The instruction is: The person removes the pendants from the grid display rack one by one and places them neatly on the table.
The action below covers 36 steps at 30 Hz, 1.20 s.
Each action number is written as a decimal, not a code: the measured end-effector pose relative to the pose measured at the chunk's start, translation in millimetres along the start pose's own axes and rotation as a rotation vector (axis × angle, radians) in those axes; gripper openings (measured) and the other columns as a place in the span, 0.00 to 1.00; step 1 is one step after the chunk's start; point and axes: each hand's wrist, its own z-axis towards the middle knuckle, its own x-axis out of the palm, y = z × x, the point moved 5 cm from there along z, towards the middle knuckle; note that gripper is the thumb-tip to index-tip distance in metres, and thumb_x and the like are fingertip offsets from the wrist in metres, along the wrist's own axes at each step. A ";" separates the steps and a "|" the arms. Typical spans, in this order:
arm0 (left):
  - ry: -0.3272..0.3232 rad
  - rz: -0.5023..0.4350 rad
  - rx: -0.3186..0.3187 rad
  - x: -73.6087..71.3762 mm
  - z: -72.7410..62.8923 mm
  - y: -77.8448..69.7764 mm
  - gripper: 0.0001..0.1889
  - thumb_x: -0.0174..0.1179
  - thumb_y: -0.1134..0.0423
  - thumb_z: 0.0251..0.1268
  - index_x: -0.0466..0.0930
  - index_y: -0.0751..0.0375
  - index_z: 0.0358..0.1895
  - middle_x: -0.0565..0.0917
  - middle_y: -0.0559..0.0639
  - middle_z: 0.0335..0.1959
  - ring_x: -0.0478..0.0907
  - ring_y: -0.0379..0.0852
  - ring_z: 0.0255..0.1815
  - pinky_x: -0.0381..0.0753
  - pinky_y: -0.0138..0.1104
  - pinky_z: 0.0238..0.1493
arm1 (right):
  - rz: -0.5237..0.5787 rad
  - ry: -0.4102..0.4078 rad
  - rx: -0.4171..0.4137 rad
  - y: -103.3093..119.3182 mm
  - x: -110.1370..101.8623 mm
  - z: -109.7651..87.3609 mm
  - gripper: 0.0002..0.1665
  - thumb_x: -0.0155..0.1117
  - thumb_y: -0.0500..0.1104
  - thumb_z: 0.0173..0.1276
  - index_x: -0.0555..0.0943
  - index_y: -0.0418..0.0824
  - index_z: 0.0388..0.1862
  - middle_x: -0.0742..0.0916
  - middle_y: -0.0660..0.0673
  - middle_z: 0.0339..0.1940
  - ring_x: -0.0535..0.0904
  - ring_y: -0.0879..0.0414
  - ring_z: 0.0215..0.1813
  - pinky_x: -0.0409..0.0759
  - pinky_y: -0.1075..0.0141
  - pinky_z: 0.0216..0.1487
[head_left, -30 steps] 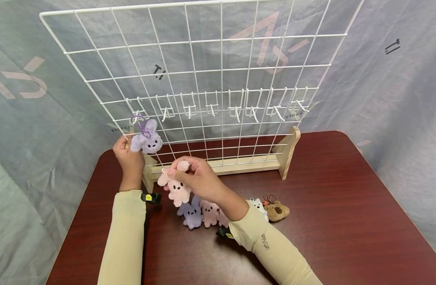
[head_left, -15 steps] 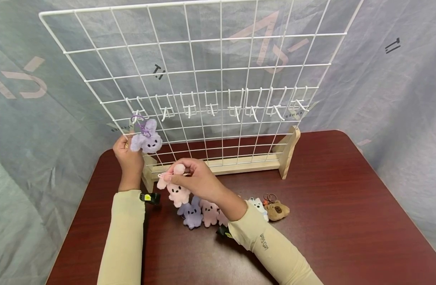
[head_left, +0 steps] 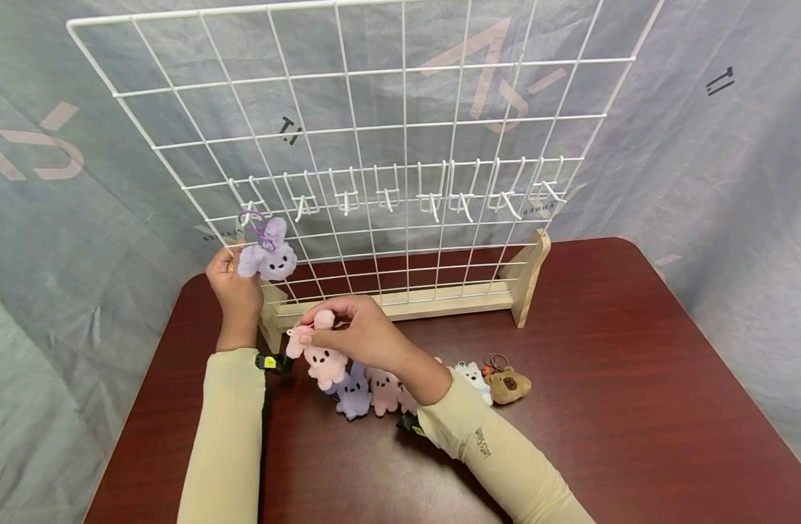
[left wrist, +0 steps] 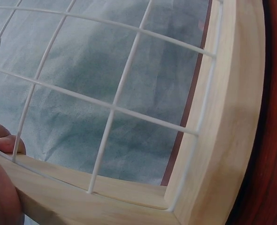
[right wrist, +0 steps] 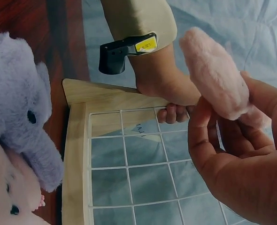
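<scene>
My left hand grips the left wooden upright of a white wire grid rack; in the left wrist view its fingers curl round the wooden frame. Just above that hand a purple plush bunny keychain hangs by its purple ring from the leftmost hook. My right hand pinches a pink plush keychain between thumb and fingers, in front of the rack's lower left. Seen from the right wrist, the pink plush is edge-on, with the fingers behind it.
Several white hooks line the grid, to the right of the hanging bunny. Plush keychains lie on the red-brown table: a purple one, a pink one, a white one and a brown one. My right forearm covers part of the row.
My right hand has lowered slightly with the pink plush, which has turned a little and now overlaps the purple plush on the table. My left hand keeps its grip on the rack.
</scene>
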 end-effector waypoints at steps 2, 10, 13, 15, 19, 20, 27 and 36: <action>0.001 0.006 0.001 -0.3 0.1 -0.1 0.20 0.51 0.78 0.75 0.82 0.57 0.24 0.76 0.42 0.17 0.68 0.32 0.16 0.66 0.23 0.18 | 0.005 0.001 0.007 -0.9 0.7 0.3 0.12 0.76 0.37 0.68 0.90 0.38 0.50 0.93 0.44 0.43 0.84 0.67 0.36 0.85 0.73 0.38; 0.001 0.016 0.006 -1.4 -0.9 -0.1 0.19 0.52 0.77 0.74 0.83 0.57 0.24 0.76 0.42 0.16 0.69 0.32 0.15 0.66 0.23 0.18 | -0.023 0.007 0.012 -4.9 1.6 1.6 0.13 0.76 0.34 0.67 0.90 0.36 0.50 0.93 0.40 0.42 0.80 0.68 0.30 0.80 0.74 0.31; 0.001 0.008 0.007 -1.0 -1.0 -0.8 0.19 0.52 0.77 0.74 0.83 0.57 0.25 0.76 0.42 0.17 0.69 0.32 0.15 0.66 0.23 0.18 | -0.058 0.013 0.003 -4.7 1.6 1.5 0.13 0.76 0.34 0.67 0.90 0.37 0.50 0.92 0.41 0.41 0.74 0.68 0.26 0.74 0.75 0.27; 0.001 0.008 0.008 -0.8 -0.8 -1.2 0.19 0.52 0.78 0.74 0.83 0.57 0.25 0.77 0.42 0.17 0.69 0.32 0.16 0.66 0.23 0.18 | -0.076 0.022 0.001 -4.1 1.9 1.6 0.12 0.76 0.35 0.67 0.90 0.37 0.50 0.93 0.42 0.43 0.73 0.68 0.26 0.72 0.75 0.27; 0.000 0.006 0.004 -0.5 -0.9 -1.6 0.19 0.52 0.77 0.74 0.83 0.57 0.24 0.77 0.42 0.17 0.70 0.32 0.16 0.67 0.23 0.18 | -0.138 0.050 0.013 -6.5 3.7 2.1 0.11 0.75 0.35 0.68 0.91 0.39 0.49 0.92 0.44 0.46 0.71 0.68 0.24 0.71 0.75 0.25; 0.001 0.001 0.002 -0.3 -1.0 -1.5 0.19 0.52 0.77 0.74 0.83 0.57 0.25 0.77 0.42 0.17 0.70 0.32 0.16 0.67 0.23 0.18 | -0.163 0.059 0.019 -7.9 4.3 2.2 0.11 0.75 0.35 0.68 0.91 0.40 0.49 0.92 0.45 0.46 0.70 0.67 0.23 0.70 0.75 0.25; -0.009 -0.003 -0.003 -1.3 -1.1 0.7 0.19 0.53 0.76 0.75 0.83 0.57 0.24 0.77 0.42 0.17 0.70 0.32 0.16 0.68 0.23 0.18 | -0.281 0.110 0.016 -16.4 9.9 2.9 0.10 0.72 0.36 0.71 0.91 0.43 0.49 0.91 0.49 0.42 0.66 0.67 0.20 0.67 0.74 0.23; -0.004 0.018 -0.008 -0.9 -0.6 -0.2 0.19 0.52 0.76 0.76 0.82 0.57 0.24 0.74 0.41 0.15 0.68 0.32 0.14 0.65 0.23 0.17 | -0.336 0.164 0.029 -20.7 11.2 3.4 0.12 0.68 0.34 0.73 0.90 0.42 0.52 0.90 0.49 0.44 0.69 0.67 0.21 0.70 0.74 0.24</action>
